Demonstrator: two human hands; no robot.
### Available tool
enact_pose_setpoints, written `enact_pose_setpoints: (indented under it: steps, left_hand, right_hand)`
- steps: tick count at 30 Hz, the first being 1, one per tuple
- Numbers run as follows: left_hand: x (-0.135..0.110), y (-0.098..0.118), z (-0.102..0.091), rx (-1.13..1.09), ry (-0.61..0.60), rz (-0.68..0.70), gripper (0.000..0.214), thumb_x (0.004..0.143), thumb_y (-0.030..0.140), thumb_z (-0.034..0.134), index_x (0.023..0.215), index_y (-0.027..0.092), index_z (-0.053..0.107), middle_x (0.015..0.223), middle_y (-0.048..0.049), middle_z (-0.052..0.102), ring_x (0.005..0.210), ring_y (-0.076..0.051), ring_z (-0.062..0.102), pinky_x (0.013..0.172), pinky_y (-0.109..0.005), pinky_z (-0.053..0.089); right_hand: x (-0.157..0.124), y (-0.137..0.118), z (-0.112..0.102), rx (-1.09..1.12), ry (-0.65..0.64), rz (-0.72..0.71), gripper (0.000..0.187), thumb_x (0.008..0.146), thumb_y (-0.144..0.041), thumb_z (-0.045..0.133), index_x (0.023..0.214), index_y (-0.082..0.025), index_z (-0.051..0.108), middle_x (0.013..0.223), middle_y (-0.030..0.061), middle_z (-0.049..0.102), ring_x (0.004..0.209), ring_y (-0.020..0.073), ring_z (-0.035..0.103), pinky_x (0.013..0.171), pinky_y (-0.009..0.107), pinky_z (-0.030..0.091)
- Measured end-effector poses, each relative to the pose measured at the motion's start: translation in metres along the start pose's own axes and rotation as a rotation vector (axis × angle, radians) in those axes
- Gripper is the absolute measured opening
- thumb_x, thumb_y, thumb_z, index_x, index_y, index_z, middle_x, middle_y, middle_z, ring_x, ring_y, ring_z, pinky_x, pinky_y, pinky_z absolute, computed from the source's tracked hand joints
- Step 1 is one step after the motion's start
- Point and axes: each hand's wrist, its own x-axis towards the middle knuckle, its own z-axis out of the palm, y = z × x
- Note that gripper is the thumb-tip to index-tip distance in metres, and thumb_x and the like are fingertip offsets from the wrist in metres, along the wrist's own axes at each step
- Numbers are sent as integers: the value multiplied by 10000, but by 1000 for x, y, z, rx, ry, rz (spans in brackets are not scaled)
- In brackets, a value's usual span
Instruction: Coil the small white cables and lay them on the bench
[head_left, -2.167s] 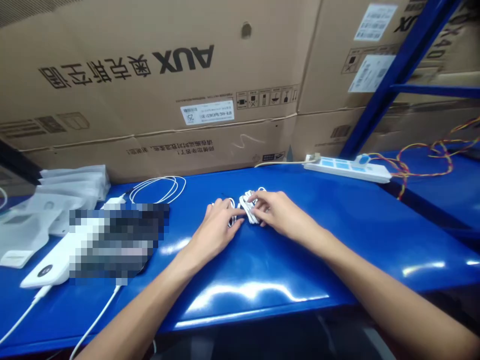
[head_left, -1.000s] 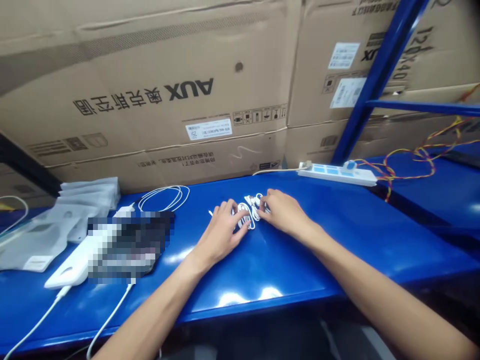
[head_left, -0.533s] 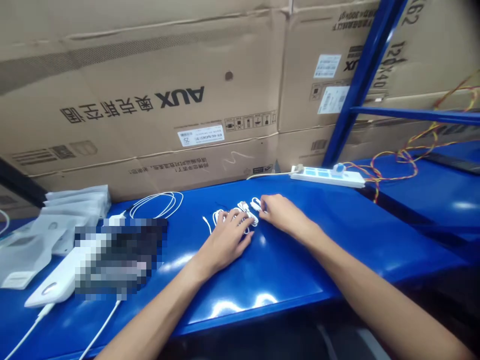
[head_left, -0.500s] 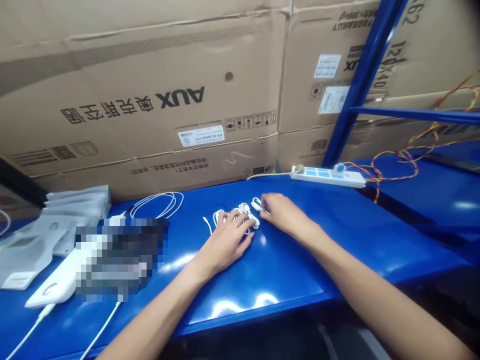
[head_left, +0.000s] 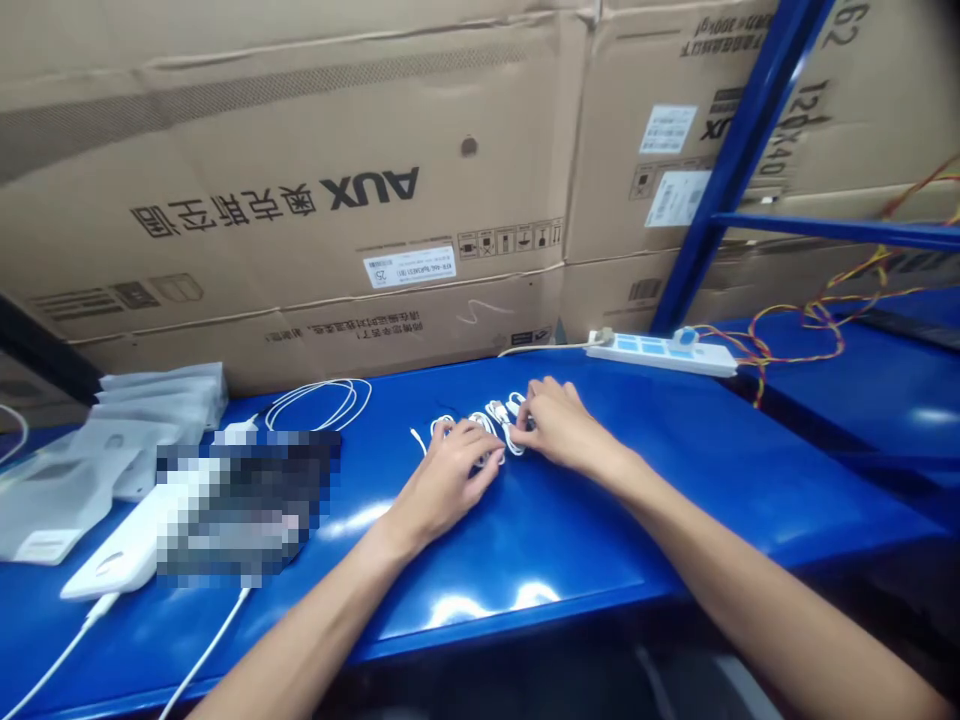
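Observation:
Several coiled white cables lie close together on the blue shelf. My left hand rests over the left part of the pile, its fingers bent and apart, with the thumb away from them; it hides some of the loops. A thin white cable end sticks out to its left. Beside it, my right hand has thumb and fingers closed on a small bundled cable at the pile's right side. The fingers partly cover that bundle.
At left lie a white power bank-like device, a pixelated dark object, plastic pouches and a looped white cable. A white power strip sits at the back right, near a blue post. Cardboard boxes stand behind.
My right hand has shifted slightly toward me and onto a cable bundle nearer the left hand. That bundle now stands apart from the pile. My left hand has drawn slightly left, its fingers more bent.

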Motion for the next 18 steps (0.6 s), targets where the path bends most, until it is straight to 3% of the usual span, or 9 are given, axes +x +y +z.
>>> enact_pose_setpoints:
  steps: [4, 7, 9, 12, 18]
  left_hand:
    - [6, 2, 0, -218, 182, -188, 286, 1052, 369, 532, 1012, 201, 759, 1036, -86, 762, 1034, -257, 602, 972, -418, 401]
    - [13, 6, -1, -556, 273, -302, 326, 1026, 450, 575, 1067, 195, 773, 1043, -82, 756, 1023, -249, 626, 946, -376, 449]
    - [18, 10, -2, -814, 319, -348, 355, 999, 481, 613, 1121, 189, 773, 1063, -79, 763, 996, -236, 656, 928, -354, 475]
    - [28, 14, -1, -972, 394, -373, 362, 938, 474, 705, 1115, 167, 780, 1046, -90, 768, 964, -224, 669, 916, -349, 488]
    - [36, 11, 4, -897, 451, -319, 333, 936, 457, 712, 1074, 156, 743, 1041, -94, 757, 970, -225, 673, 903, -346, 508]
  right_hand:
    - [3, 0, -4, 247, 198, -148, 176, 921, -301, 722, 775, -203, 739, 932, 68, 608, 957, 259, 551, 894, 435, 423]
    - [4, -5, -5, 422, 274, -293, 198, 963, -331, 684, 822, -202, 735, 933, 57, 580, 936, 229, 556, 885, 407, 458]
    - [4, -9, -4, 512, 297, -317, 231, 990, -377, 647, 859, -207, 732, 933, 54, 583, 929, 223, 566, 870, 394, 474]
    - [3, -13, -5, 618, 313, -238, 263, 999, -419, 623, 868, -215, 726, 918, 45, 609, 888, 214, 576, 821, 365, 470]
    - [1, -19, -9, 829, 385, 36, 363, 979, -516, 603, 790, -206, 615, 758, -1, 580, 705, 169, 521, 681, 309, 409]
